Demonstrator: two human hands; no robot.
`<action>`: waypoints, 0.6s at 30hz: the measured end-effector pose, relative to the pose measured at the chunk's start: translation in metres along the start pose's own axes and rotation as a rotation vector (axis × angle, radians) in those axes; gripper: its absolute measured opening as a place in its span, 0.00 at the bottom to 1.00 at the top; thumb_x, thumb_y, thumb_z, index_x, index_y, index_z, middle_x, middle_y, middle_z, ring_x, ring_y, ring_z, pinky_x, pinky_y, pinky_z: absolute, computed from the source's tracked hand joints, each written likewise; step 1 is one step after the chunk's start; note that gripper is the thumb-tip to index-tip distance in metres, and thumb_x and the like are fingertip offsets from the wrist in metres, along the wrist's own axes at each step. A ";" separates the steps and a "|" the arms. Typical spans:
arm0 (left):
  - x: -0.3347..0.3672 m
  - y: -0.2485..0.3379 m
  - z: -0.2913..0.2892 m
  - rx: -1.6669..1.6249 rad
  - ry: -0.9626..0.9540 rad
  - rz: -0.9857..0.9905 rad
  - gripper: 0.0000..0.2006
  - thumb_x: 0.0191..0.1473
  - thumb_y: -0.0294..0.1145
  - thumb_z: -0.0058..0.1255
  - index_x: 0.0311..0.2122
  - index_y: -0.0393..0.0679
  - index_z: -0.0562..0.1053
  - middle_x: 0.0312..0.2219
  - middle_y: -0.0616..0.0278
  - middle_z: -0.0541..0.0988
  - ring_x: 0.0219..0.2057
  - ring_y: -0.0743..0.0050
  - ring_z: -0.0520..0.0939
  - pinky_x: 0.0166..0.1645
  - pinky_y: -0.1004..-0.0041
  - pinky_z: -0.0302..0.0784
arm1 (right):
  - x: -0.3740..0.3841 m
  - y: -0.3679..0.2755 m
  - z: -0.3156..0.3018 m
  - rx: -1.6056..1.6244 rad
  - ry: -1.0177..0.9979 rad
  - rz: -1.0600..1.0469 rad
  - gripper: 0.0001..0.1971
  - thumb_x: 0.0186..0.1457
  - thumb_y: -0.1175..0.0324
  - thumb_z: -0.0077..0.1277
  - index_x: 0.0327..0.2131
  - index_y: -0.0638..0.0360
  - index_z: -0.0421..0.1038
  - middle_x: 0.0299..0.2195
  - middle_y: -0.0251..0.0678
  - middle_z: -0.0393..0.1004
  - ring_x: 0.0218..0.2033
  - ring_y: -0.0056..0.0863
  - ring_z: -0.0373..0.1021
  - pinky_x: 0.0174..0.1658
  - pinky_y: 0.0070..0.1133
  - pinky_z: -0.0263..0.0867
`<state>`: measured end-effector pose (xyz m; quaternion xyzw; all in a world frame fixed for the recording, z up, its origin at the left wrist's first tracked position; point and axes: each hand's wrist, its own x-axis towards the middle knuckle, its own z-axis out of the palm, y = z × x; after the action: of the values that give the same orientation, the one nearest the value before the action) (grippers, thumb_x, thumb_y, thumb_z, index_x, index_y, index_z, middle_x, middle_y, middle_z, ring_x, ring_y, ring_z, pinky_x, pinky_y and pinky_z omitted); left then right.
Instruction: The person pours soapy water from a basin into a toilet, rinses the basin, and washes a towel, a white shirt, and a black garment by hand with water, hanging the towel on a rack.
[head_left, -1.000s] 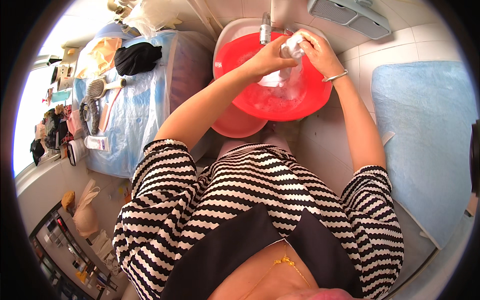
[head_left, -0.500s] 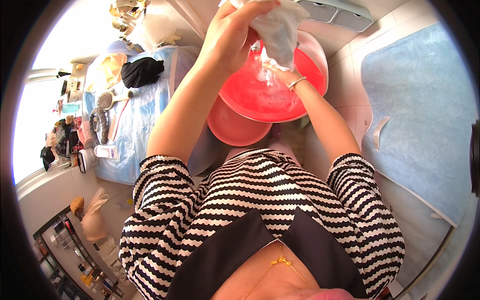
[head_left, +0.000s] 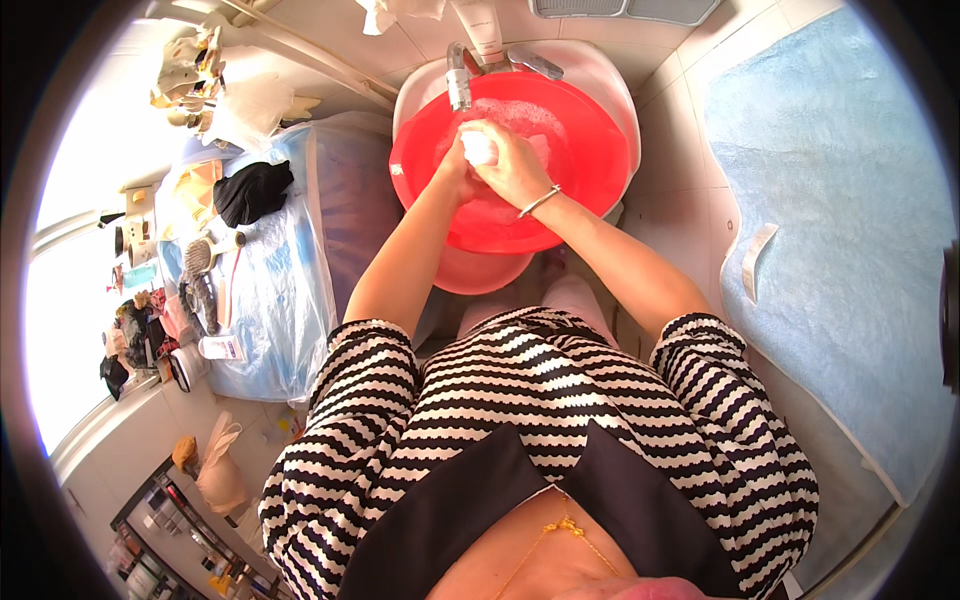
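My left hand [head_left: 457, 175] and my right hand [head_left: 516, 170] are closed together over a red basin [head_left: 608, 160]. Between them a small bunch of wet white cloth [head_left: 479, 148] is squeezed, its end showing above the fingers. More pale cloth shows just behind my right hand, in the foamy water. The basin rests on a white sink [head_left: 632, 95], below a metal tap [head_left: 459, 88]. Most of my left hand's fingers are hidden behind the right. A second white cloth [head_left: 400, 10] lies or hangs at the top edge, out of reach of both hands.
A white tube [head_left: 480, 30] stands behind the tap. Underneath sits another red basin [head_left: 485, 272]. To the left, a plastic-covered surface [head_left: 275, 330] carries a black cloth [head_left: 253, 193], a hairbrush [head_left: 207, 252] and a tube [head_left: 222, 347]. A blue towel [head_left: 830, 200] hangs at right.
My left hand has come down from above the basin, and the raised white cloth is out of it. Both hands have met on the white cloth. The view has shifted.
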<state>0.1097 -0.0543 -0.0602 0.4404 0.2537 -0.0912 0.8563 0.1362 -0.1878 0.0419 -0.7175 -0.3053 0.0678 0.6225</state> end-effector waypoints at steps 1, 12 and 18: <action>0.006 -0.009 -0.004 -0.060 -0.118 0.118 0.17 0.61 0.48 0.34 0.41 0.48 0.70 0.32 0.62 0.76 0.34 0.71 0.78 0.39 0.68 0.75 | -0.002 -0.016 0.001 0.028 -0.014 -0.083 0.21 0.40 0.81 0.49 0.42 0.55 0.70 0.35 0.44 0.74 0.39 0.43 0.70 0.43 0.30 0.67; 0.022 -0.029 -0.026 -0.178 0.168 0.146 0.12 0.59 0.39 0.39 0.40 0.44 0.71 0.33 0.59 0.77 0.34 0.67 0.79 0.37 0.66 0.76 | 0.007 0.027 0.028 -0.228 -0.113 0.025 0.10 0.43 0.71 0.51 0.33 0.52 0.67 0.30 0.40 0.72 0.34 0.42 0.71 0.36 0.34 0.67; 0.002 0.008 -0.001 0.308 0.518 0.002 0.17 0.56 0.38 0.43 0.48 0.41 0.67 0.35 0.54 0.76 0.38 0.62 0.78 0.38 0.65 0.76 | 0.046 0.132 -0.028 -0.572 -0.112 0.335 0.12 0.48 0.68 0.49 0.38 0.56 0.65 0.34 0.48 0.73 0.38 0.49 0.70 0.37 0.37 0.67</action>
<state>0.1140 -0.0491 -0.0562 0.5742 0.4465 -0.0125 0.6862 0.2332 -0.1924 -0.0629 -0.8984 -0.2234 0.1201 0.3586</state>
